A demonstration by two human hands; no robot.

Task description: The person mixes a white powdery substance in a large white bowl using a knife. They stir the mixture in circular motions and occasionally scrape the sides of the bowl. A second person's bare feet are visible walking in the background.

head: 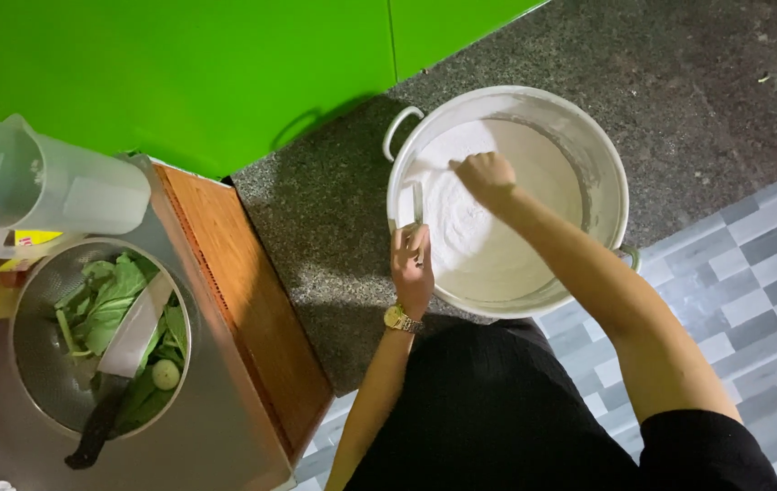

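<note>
A large white pot (608, 164) with side handles stands on a speckled dark stone slab (315, 236). It holds a heap of white flour (488, 236). My right hand (486, 177) is fisted down in the flour near the middle of the pot. My left hand (412, 264) grips the pot's near-left rim and appears to hold a thin pale utensil (417, 202) upright against the inner wall. A gold watch sits on my left wrist.
To the left lies a wooden board (252, 309) on a metal surface. A steel colander (38, 364) holds green leaves, a small round vegetable and a cleaver (120, 364). A clear plastic jug (43, 182) stands behind it. Green wall behind, grey tiled floor at right.
</note>
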